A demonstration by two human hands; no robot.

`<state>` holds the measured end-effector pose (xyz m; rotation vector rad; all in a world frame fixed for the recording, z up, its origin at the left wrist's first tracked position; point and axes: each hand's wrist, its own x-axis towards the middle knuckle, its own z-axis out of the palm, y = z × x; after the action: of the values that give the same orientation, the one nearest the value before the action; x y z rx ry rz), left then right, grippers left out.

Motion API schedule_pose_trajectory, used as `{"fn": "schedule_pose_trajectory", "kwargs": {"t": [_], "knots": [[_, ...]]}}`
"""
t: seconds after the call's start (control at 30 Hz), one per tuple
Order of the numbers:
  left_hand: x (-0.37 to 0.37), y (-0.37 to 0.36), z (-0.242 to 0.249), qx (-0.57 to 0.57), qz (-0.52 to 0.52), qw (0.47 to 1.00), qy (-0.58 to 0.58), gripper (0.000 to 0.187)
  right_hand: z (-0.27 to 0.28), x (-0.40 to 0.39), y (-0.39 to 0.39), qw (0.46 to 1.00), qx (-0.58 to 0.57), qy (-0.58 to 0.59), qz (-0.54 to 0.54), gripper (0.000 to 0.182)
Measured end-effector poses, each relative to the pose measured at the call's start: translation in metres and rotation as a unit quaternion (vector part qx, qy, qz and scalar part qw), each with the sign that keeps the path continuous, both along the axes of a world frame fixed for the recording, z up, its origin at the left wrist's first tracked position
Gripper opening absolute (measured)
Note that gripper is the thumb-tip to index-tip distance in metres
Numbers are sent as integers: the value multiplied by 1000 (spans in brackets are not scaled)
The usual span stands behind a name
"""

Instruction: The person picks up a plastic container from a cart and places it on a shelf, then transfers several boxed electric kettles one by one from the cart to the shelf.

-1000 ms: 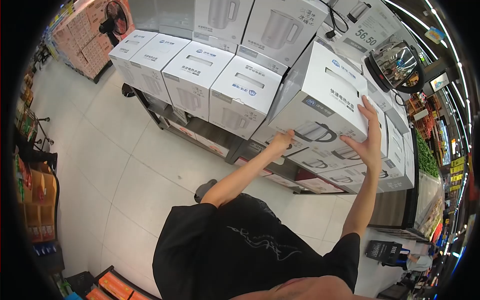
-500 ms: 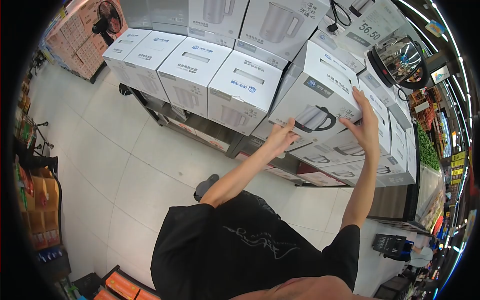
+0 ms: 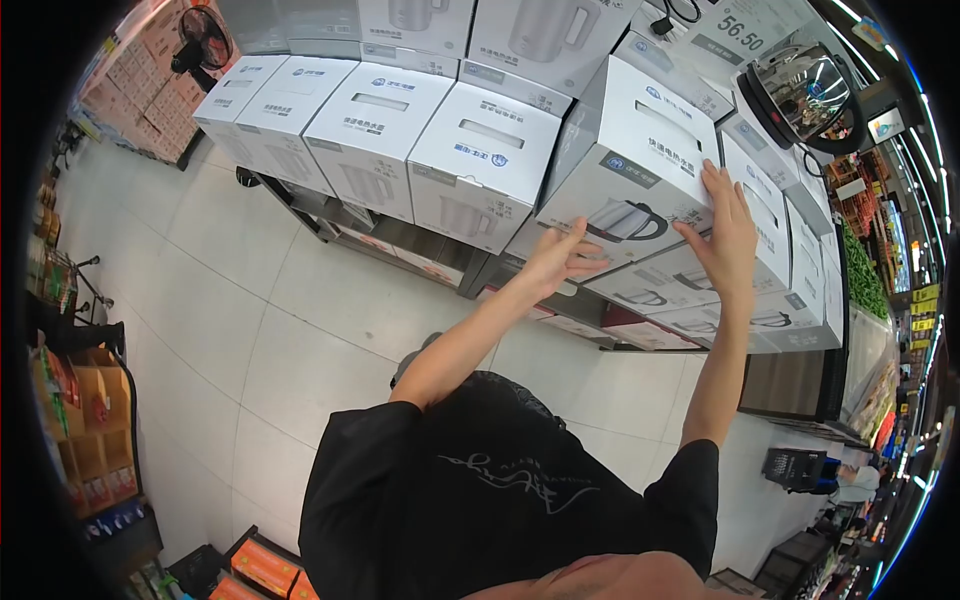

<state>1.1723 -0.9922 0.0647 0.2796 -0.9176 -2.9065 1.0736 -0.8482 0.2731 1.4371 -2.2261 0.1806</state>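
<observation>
A white kettle box [image 3: 622, 190] with a silver kettle printed on its front sits tilted in the row of boxes. At its lower front edge is my left hand [image 3: 562, 262], open, thumb raised and fingers spread. My right hand [image 3: 729, 232] lies along the box's right side with fingers stretched out and thumb toward the front face. More kettle boxes [image 3: 482, 165] stand to the left, and others [image 3: 765, 225] stand to the right and below.
A glass kettle [image 3: 800, 100] on display stands at the upper right beside a price sign [image 3: 738, 35]. A black fan [image 3: 203, 45] is at the far left. Pale floor tiles [image 3: 330, 330] lie below the shelf [image 3: 425, 250]. A wooden rack [image 3: 95, 410] stands at left.
My left hand has eased back from the box's lower front edge, its fingers now straighter. My right hand stays on the right side. The whole view has shifted slightly.
</observation>
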Motion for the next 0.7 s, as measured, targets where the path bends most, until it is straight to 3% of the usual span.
{"fn": "schedule_pose_trajectory", "kwargs": {"t": [0.27, 0.57, 0.7], "knots": [[-2, 9, -3, -20, -28, 999, 16, 67, -4, 17, -16, 999, 27, 38, -23, 82], [0, 6, 7, -86, -27, 996, 22, 76, -10, 14, -21, 997, -8, 79, -22, 65], [-5, 4, 5, -80, -35, 996, 8, 67, -11, 11, -21, 997, -13, 79, -20, 66]]}}
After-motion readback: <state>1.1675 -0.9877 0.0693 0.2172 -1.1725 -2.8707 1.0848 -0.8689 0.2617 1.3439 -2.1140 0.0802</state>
